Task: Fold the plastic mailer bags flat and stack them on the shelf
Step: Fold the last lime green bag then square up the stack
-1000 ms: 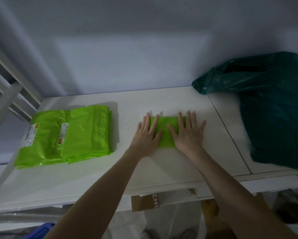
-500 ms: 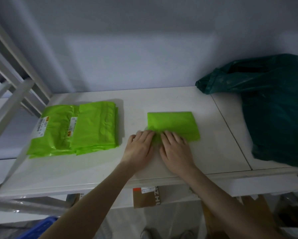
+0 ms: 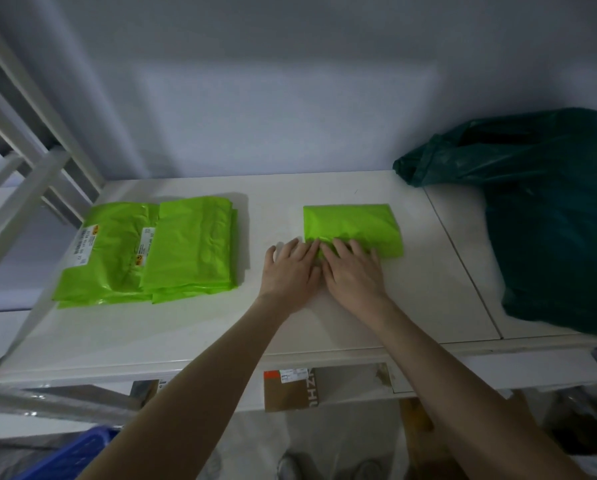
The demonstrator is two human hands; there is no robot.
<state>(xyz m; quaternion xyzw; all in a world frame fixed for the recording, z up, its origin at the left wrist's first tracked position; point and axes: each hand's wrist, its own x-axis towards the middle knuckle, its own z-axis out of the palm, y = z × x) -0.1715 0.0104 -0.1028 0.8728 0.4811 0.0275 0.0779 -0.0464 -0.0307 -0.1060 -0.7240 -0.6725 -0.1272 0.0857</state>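
Observation:
A folded bright green mailer bag point(image 3: 354, 225) lies flat in the middle of the white shelf point(image 3: 172, 327). My left hand point(image 3: 290, 270) and my right hand point(image 3: 354, 273) rest side by side, palms down, with fingers spread over the bag's near edge. Neither hand grips anything. To the left sits a stack of folded green mailer bags point(image 3: 189, 249), partly overlapping a second green pile point(image 3: 106, 251) with white labels.
A large dark green plastic bag point(image 3: 546, 216) fills the shelf's right end. White frame bars point(image 3: 30, 188) slant at the left. Below the shelf edge are a cardboard box point(image 3: 290, 389) and a blue crate point(image 3: 68, 455).
Both hands slid back from the top of the folded bag toward me, and now press only its near edge. The bag's far part is uncovered.

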